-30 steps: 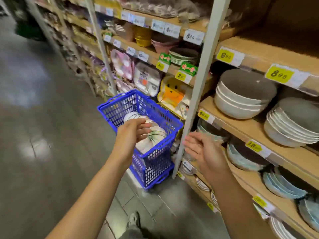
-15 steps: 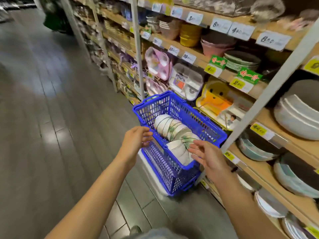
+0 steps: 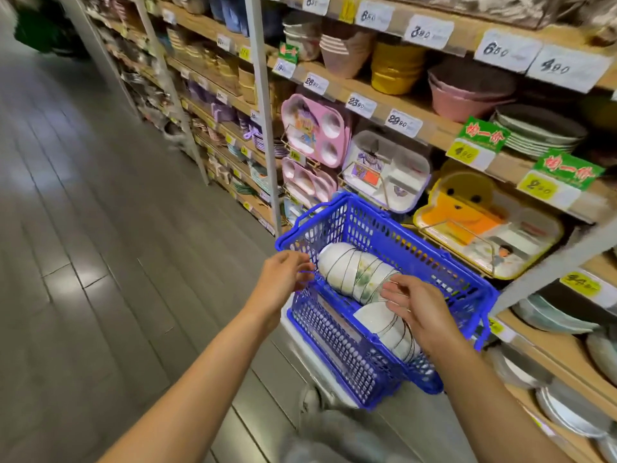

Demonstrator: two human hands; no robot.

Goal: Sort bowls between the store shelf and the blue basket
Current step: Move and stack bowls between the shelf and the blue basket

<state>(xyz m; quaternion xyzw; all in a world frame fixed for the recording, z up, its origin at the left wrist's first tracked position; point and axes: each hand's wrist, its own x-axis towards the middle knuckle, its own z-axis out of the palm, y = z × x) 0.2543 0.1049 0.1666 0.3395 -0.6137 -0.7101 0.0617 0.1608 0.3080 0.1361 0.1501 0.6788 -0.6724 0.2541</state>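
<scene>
The blue basket (image 3: 405, 237) stands on the floor against the store shelf (image 3: 547, 350). Inside it, two stacks of white bowls lie on their sides: a far stack (image 3: 352, 270) with green markings and a near stack (image 3: 389, 330). My left hand (image 3: 280, 279) hovers at the basket's left rim with loosely curled fingers and holds nothing. My right hand (image 3: 419, 309) is over the basket, just above the near stack, its fingers relaxed and spread. I cannot tell whether it touches the bowls. Pale green bowls (image 3: 554, 320) sit on the shelf at the right.
Children's divided trays, pink (image 3: 315, 130) and duck-shaped yellow (image 3: 467, 212), lean on the shelf behind the basket. Stacked pink and yellow bowls (image 3: 397, 66) fill the upper shelf. A white upright post (image 3: 263, 105) stands left of the basket. Grey plank floor stretches away on the left.
My right hand has left the shelf edge and come over the bowls in the basket. My left hand has drawn back from the bowls to the basket's left rim. The view swung left.
</scene>
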